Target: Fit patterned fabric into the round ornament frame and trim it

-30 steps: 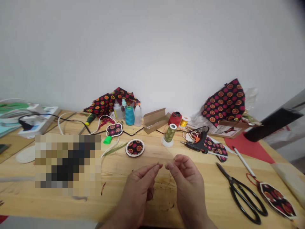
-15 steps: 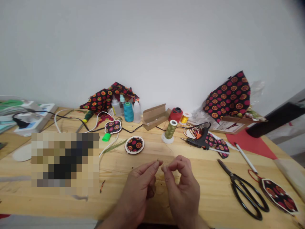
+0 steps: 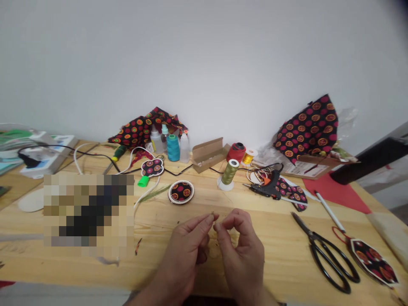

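Over the front middle of the table, my left hand is closed, thumb pressed to forefinger. A tiny tip shows above that pinch, too small to name. Right beside it, my right hand is pinched too, its fingertips almost touching the left ones; what they hold is hard to make out. Beyond the hands stands a spool of olive-green thread on a white base. A round, white-rimmed piece with black patterned fabric lies ahead and to the left.
On the right lie black-handled scissors, a white pen and a fabric-covered octagonal piece. A black glue gun rests behind. Along the wall stand a teal thread cone, an open cardboard box and a red thread cone.
My right hand has shifted slightly left, bringing its fingertips closer to those of my left hand. Both hands stay pinched. The view has moved a little.
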Tool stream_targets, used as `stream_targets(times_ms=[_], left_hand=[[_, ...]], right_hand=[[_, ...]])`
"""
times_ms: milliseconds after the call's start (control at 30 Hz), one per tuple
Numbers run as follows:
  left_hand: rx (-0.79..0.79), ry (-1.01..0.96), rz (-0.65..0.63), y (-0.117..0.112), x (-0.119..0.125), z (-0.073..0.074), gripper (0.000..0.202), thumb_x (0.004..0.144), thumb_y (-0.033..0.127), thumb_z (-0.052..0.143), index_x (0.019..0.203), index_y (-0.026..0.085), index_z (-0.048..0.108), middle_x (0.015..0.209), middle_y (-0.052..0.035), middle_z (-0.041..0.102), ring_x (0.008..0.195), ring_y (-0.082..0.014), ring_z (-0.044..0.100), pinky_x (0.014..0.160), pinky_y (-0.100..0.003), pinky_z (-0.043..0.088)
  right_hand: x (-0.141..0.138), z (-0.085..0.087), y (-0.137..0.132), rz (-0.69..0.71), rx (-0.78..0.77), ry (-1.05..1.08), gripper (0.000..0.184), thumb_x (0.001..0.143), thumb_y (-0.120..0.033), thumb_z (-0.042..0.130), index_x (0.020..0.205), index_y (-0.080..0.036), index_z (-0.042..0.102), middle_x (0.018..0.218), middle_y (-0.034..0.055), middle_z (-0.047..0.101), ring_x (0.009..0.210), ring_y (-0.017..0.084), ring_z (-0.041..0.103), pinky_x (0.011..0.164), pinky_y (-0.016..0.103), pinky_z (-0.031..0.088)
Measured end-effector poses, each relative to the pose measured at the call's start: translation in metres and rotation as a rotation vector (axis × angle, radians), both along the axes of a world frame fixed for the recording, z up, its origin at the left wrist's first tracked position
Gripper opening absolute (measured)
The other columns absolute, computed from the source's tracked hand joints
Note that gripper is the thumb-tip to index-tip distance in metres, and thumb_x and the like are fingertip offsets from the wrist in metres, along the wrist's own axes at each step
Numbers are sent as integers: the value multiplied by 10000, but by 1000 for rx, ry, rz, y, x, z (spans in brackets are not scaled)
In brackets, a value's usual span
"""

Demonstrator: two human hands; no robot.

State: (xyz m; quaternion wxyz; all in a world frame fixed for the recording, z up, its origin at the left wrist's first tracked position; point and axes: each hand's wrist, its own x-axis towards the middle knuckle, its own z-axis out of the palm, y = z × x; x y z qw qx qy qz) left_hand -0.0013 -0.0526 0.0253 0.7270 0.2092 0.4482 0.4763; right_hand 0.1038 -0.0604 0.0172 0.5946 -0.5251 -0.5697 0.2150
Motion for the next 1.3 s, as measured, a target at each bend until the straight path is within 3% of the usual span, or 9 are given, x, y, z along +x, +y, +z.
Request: stream_targets(times_ms=[500, 933, 1067, 1167, 1300], left_hand=[[13, 1, -12, -1, -1, -3, 269, 711, 384, 727, 796, 129, 708, 414, 129, 242, 416, -40, 130, 401, -201, 99], [55, 30, -19, 0, 0, -1, 265, 703, 388, 727, 616, 150, 648, 409, 124, 231, 414, -48, 127, 392, -201, 103], [56, 59, -26, -1, -1, 0, 263, 687, 403, 735, 676, 144, 692, 423, 124, 225, 416, -47, 121, 395, -200, 95], [54, 96, -70, -2, -1, 0, 274, 678, 411, 737, 692, 139, 709, 421, 123, 223, 414, -48, 120, 396, -207, 96], [98, 230, -169, -4, 1, 0, 295, 708, 436, 707, 706, 142, 730, 431, 106, 254, 422, -60, 157, 402, -216, 118]], right_hand=[[-2, 1, 0, 12, -50, 29, 144, 790, -143, 576, 675, -203, 513, 683, -18, 503, 651, 139, 512, 603, 244, 433], [2, -2, -1, 48, -138, 58, 38, 768, -195, 601, 750, -193, 568, 692, -5, 567, 654, 146, 564, 619, 257, 477], [12, 5, 1, 145, -210, 76, 93, 775, -236, 602, 851, -185, 618, 820, 42, 648, 792, 180, 605, 740, 309, 483], [26, 12, 8, 292, -380, 152, 196, 769, -315, 629, 909, -188, 685, 908, 66, 680, 825, 199, 610, 758, 338, 472], [39, 18, 18, 512, -589, 350, 170, 705, -307, 705, 835, -205, 747, 826, 25, 689, 778, 171, 611, 733, 292, 464]])
